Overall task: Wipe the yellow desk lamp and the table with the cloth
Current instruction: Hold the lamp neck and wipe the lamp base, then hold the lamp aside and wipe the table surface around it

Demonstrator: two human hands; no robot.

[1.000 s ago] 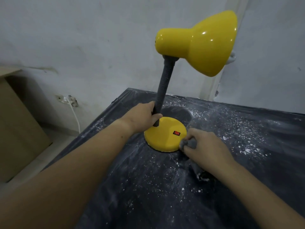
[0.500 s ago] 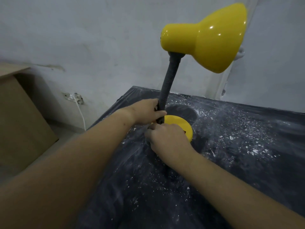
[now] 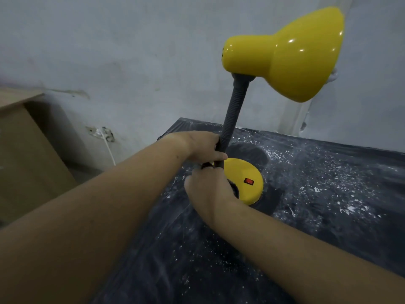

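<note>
Yellow desk lamp (image 3: 285, 53), glossy shade, grey flexible neck, round base

The right hand (image 3: 208, 189) has crossed the lamp base (image 3: 245, 172) from its right near edge to its left side, and now sits at the foot of the grey neck (image 3: 234, 110), just beneath the left hand (image 3: 203, 145). The red switch (image 3: 249, 181), covered half a second ago, shows again. The cloth (image 3: 233, 189) is now mostly hidden under the hand.
</note>
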